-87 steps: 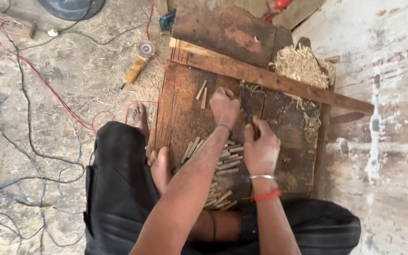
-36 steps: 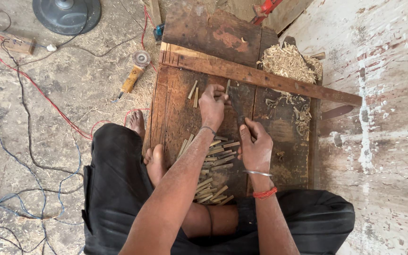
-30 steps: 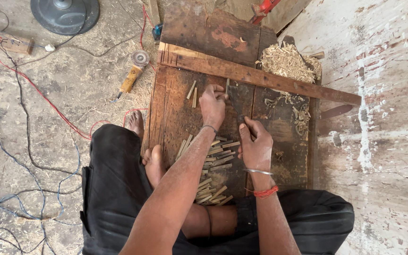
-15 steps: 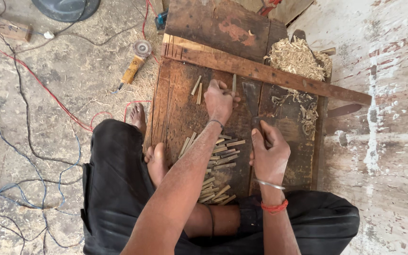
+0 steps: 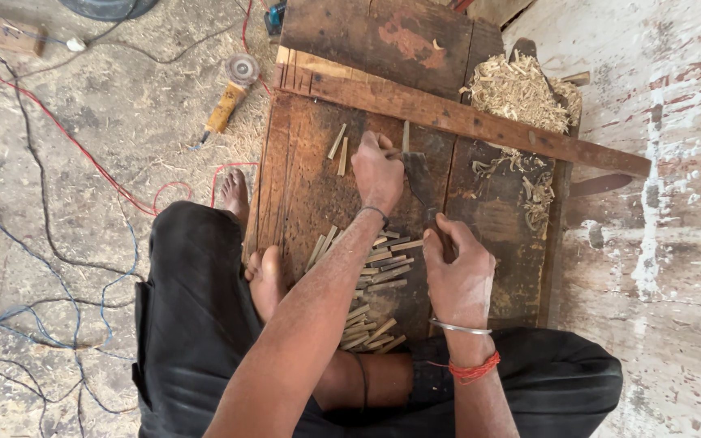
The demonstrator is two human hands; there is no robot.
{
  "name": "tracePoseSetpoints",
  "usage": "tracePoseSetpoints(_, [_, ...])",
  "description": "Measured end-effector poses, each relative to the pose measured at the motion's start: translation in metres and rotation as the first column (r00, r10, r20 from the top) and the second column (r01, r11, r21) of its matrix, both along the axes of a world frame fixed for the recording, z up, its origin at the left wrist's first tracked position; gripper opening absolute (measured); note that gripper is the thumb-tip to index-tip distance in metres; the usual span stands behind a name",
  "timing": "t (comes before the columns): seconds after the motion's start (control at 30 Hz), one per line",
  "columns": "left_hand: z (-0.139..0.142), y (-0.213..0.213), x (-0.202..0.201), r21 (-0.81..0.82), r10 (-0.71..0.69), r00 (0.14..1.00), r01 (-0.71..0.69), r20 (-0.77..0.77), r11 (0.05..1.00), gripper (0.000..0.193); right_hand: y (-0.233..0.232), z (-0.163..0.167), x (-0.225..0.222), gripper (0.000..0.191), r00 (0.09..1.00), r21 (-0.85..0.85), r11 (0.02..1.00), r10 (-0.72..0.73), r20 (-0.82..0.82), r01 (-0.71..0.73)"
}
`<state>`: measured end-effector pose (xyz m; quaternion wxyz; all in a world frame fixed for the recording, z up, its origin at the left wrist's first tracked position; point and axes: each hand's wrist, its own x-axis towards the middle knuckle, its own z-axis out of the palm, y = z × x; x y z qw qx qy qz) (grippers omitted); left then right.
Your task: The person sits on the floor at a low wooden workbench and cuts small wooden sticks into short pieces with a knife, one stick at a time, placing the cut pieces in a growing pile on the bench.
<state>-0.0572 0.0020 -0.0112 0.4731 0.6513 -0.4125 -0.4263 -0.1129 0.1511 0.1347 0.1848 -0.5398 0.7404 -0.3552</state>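
While the left hand (image 5: 377, 172) pinches a thin stick (image 5: 405, 138) upright at twelve o'clock on the board (image 5: 302, 186), the right hand (image 5: 458, 272), gripping the blade (image 5: 420, 180), should strike clear of fingers.

A rough concrete floor (image 5: 83, 162) is seen, crossed by red and blue cables (image 5: 58, 138). An angle grinder (image 5: 229, 93) is laid there. At the right, a whitewashed, stained surface (image 5: 675, 203) is lit by daylight.
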Motion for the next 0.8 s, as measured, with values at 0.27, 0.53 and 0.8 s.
tracePoseSetpoints(0.27, [-0.011,-0.010,-0.004,0.018,0.004,1.000,-0.004,-0.001,1.000,0.016,-0.015,-0.033,0.006,0.022,0.991,-0.002,0.998,-0.067,-0.118,0.067])
tracePoseSetpoints(0.53, [-0.006,0.022,0.003,0.045,0.015,1.000,-0.015,-0.012,0.999,0.020,-0.006,-0.037,0.002,0.026,0.996,0.043,0.995,-0.087,-0.013,0.088])
tracePoseSetpoints(0.8, [-0.007,0.013,0.003,0.022,0.028,1.000,-0.028,-0.011,0.999,0.017,0.006,-0.016,0.003,0.026,0.999,0.054,0.998,-0.032,-0.009,0.032])
